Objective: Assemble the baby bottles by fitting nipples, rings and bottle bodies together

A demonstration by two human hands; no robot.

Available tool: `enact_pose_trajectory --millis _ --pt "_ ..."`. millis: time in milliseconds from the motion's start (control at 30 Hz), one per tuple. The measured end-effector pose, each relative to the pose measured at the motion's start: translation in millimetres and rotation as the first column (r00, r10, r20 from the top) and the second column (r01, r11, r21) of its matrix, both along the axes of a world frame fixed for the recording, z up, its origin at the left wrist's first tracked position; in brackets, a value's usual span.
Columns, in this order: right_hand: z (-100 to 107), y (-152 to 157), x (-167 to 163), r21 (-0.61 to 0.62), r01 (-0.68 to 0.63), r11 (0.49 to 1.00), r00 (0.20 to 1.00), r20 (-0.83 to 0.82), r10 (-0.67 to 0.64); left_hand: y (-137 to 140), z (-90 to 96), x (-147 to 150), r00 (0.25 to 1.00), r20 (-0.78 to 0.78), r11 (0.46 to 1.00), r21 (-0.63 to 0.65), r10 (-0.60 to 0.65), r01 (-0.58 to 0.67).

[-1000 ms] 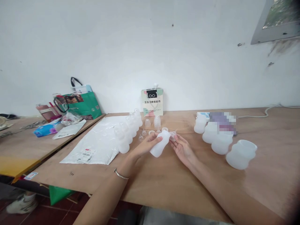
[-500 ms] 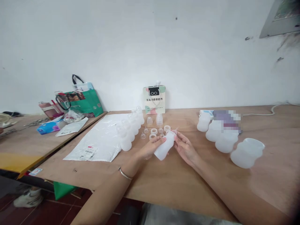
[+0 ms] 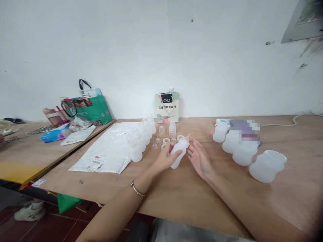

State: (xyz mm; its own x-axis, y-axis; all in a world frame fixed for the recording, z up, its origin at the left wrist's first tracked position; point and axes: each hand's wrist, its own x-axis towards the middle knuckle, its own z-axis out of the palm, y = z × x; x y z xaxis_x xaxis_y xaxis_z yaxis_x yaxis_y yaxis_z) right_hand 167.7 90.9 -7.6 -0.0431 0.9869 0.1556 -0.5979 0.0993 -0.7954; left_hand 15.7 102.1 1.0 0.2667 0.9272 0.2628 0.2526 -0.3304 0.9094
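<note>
My left hand (image 3: 168, 156) is wrapped around a frosted white baby bottle (image 3: 178, 159), tilted with its top toward the upper right. A clear nipple (image 3: 187, 137) stands on the bottle's mouth. My right hand (image 3: 200, 159) is beside the bottle's top, its fingers stretched out and slightly apart; whether the fingertips touch the bottle cannot be made out. Just beyond lie several loose clear nipples (image 3: 154, 145) and white collar rings (image 3: 166, 141). Behind them stand a clear cap (image 3: 162, 130) and a stack of clear caps (image 3: 172, 129).
Capped bottles (image 3: 136, 154) form a row on the left, beside a white plastic mailer (image 3: 106, 144). Several uncapped bottles (image 3: 267, 168) line the right. A paper bag (image 3: 167, 109) stands against the wall; a green bag (image 3: 94, 109) sits on the adjoining left table.
The bottle has turned more upright and moved slightly right in my left hand. My right hand's fingers have loosened from the bottle's top and spread, leaving the nipple standing in view.
</note>
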Motion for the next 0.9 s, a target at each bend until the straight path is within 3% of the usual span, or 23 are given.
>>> enact_pose_trajectory --millis 100,167,300,367,467,500,567,667,733,800,900 --pt "2.0 1.8 7.8 -0.078 0.055 0.995 0.996 -0.067 -0.06 2.4 4.8 -4.8 0.997 0.063 0.999 0.026 0.045 -0.046" --pt "3.4 1.8 9.9 -0.112 0.114 0.987 0.989 -0.078 -0.123 0.4 7.6 -4.3 0.997 0.081 1.0 0.007 -0.001 0.0" --pt "6.3 -0.3 6.8 -0.134 -0.03 0.991 0.994 -0.105 0.016 -4.1 9.8 0.0 0.993 0.064 0.992 -0.081 -0.095 0.1" --pt "6.1 0.2 6.1 -0.133 -0.092 0.987 0.988 -0.136 0.074 -3.6 10.5 0.5 0.997 0.074 0.997 -0.078 -0.021 0.027" --pt "3.8 2.4 7.4 -0.141 -0.012 0.99 0.991 -0.132 -0.007 -2.8 13.9 -1.8 0.984 0.155 0.994 -0.073 0.092 -0.082" --pt "3.2 2.6 7.6 -0.136 0.006 0.991 0.993 -0.114 -0.022 -3.4 15.4 -2.8 0.98 0.19 0.992 -0.115 0.068 -0.047" --pt "3.0 1.5 6.6 -0.099 -0.05 0.994 0.997 -0.07 0.043 -5.9 18.2 -4.4 0.959 0.272 0.954 -0.255 -0.084 0.156" --pt "4.6 -2.6 3.0 -0.022 -0.284 0.959 0.959 -0.006 0.283 -10.0 19.8 -5.4 0.849 0.415 0.778 -0.392 -0.326 0.49" --pt "4.9 -4.4 1.5 0.021 -0.35 0.936 0.936 0.028 0.35 -11.8 19.5 -5.3 0.811 0.448 0.732 -0.394 -0.376 0.556" --pt "3.8 -4.2 1.5 0.055 -0.303 0.951 0.952 0.05 0.3 -13.7 19.3 -4.4 0.825 0.425 0.75 -0.385 -0.373 0.538" --pt "1.3 -2.3 2.7 0.09 -0.156 0.984 0.985 0.083 0.149 -18.5 20.1 -0.3 0.885 0.321 0.84 -0.321 -0.338 0.438"
